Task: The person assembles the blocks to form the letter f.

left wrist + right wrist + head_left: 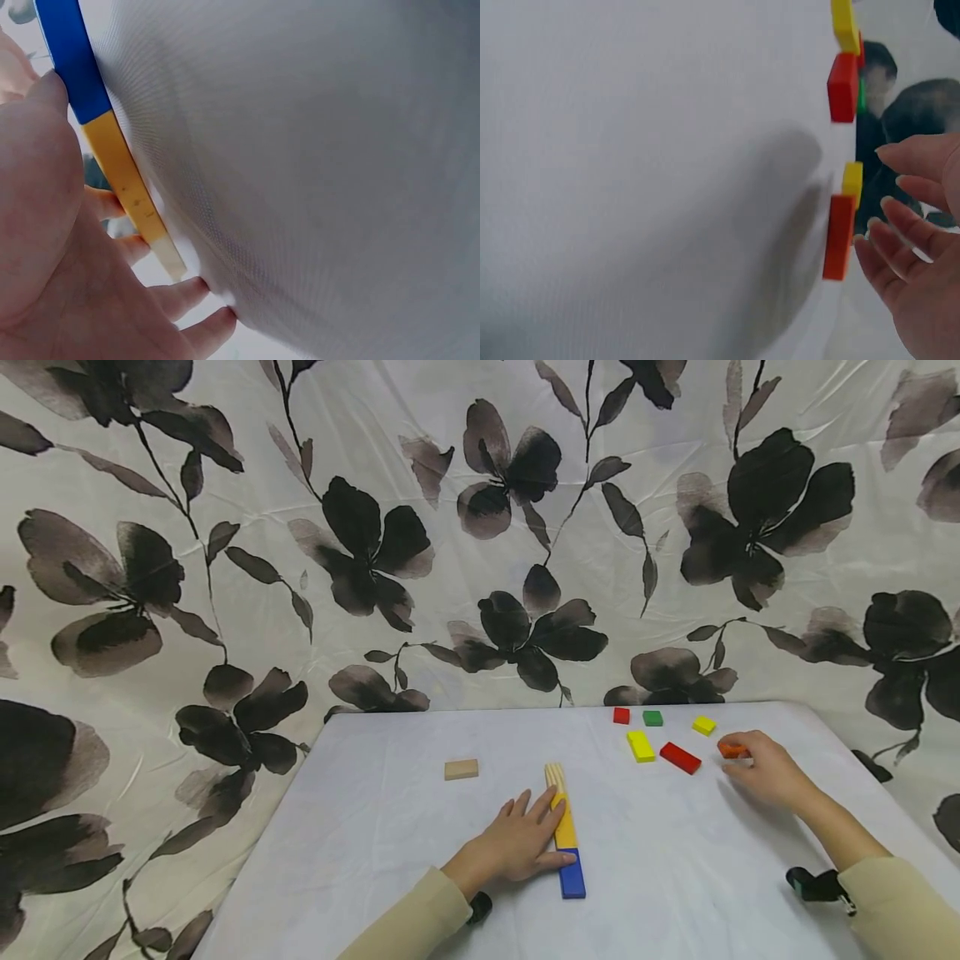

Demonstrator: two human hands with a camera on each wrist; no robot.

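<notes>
A straight row lies at the table's middle: a blue block [572,878] nearest, a yellow-orange block [566,828] beyond it, and a pale end piece [553,773] with fine lines. My left hand [517,843] lies across this row, its fingers spread and nearly straight. Its thumb [49,94] touches the blue block, and a fingertip overlaps the yellow-orange one. At the right, my right hand [772,772] reaches over an orange block [839,238]. In the right wrist view the fingers [885,262] are parted and loosely bent, with the fingertips right beside that block.
Around the right hand lie a long red block [680,758], a yellow block [641,747], a small yellow block [704,726], a green block [652,718] and a small red block [621,716]. A plain wooden block [461,769] lies left. A floral cloth [517,568] hangs behind the table.
</notes>
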